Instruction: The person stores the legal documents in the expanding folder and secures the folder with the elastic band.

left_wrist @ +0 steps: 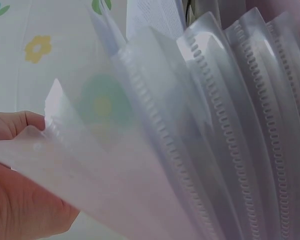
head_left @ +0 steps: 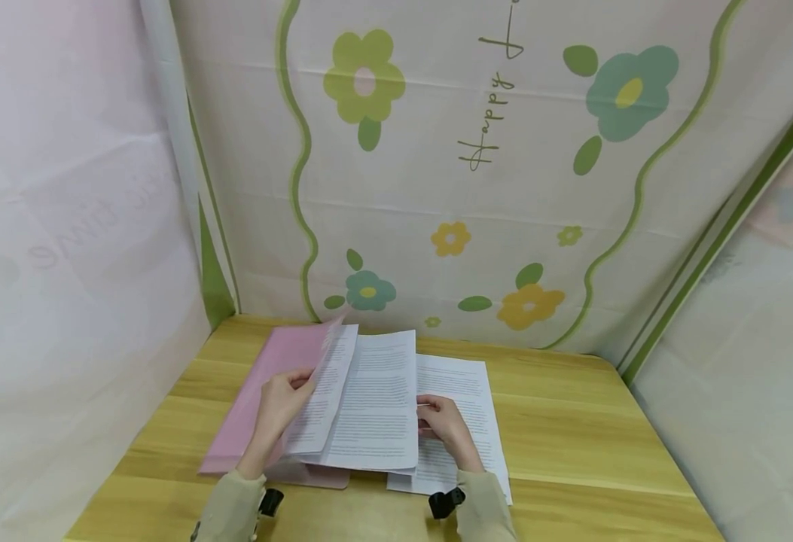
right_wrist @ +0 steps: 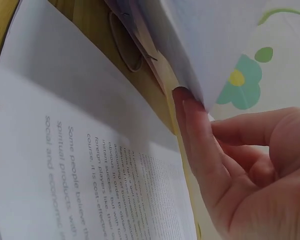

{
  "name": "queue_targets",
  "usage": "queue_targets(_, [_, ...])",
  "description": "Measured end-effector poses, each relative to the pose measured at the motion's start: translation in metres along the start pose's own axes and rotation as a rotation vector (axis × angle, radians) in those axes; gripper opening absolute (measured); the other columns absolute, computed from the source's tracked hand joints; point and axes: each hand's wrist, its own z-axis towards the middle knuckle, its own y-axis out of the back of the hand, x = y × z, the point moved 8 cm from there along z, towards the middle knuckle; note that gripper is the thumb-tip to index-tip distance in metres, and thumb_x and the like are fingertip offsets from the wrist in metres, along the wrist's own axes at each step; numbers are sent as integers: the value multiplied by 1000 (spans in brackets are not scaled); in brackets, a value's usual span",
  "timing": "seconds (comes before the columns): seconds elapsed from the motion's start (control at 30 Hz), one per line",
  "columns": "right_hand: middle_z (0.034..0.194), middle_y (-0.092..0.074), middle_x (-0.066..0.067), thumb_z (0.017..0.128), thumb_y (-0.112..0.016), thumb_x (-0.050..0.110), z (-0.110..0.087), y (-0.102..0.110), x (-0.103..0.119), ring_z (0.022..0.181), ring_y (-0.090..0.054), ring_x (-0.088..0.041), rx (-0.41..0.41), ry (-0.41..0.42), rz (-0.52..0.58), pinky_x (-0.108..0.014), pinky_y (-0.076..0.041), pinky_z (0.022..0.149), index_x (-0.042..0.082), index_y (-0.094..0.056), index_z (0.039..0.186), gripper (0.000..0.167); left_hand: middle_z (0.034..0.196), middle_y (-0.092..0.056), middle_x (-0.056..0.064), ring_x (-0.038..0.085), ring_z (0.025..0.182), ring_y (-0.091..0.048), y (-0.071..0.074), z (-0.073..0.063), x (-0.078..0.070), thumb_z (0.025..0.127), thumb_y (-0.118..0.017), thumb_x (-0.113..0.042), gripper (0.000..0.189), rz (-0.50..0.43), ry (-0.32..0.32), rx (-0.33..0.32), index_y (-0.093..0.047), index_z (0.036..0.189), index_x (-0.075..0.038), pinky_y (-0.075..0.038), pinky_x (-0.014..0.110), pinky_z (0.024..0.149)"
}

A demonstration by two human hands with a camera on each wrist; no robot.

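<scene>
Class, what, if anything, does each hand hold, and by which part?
The left hand pinches a translucent sheet of the pink folder by its edge; the right hand pinches the folder's printed pages by their right edge.

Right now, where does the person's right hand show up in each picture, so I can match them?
Head: the right hand is low, just right of centre, at the edge of a printed page.
Left wrist: not in this picture.
Right wrist: the right hand is at lower right.
Shared landmark: the flower-print backdrop, behind everything in all three.
</scene>
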Motion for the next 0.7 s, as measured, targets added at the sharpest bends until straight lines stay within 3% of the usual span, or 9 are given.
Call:
queue_targets(0.27, [98,-74,-12,93,-58,8,1,-2,0,73,-66,-10,-19,-16,25,-32,-60,69,-3,-60,127,36,103,-76,19,25,92,-74,0,-1,-1,90,-64,-15,29,1,2,-2,-73,114,0,-51,20,68])
queue_targets(0.7, [108,-72,-22,92,-59,4,2,-17,14,73,-68,-10,0,36,5,-30,-60,67,-2,-55,134,43,102,-76,19,25,91,-74,1,-1,-1,90,-64,-14,29,-1,5,-3,-73,113,1,-50,19,68])
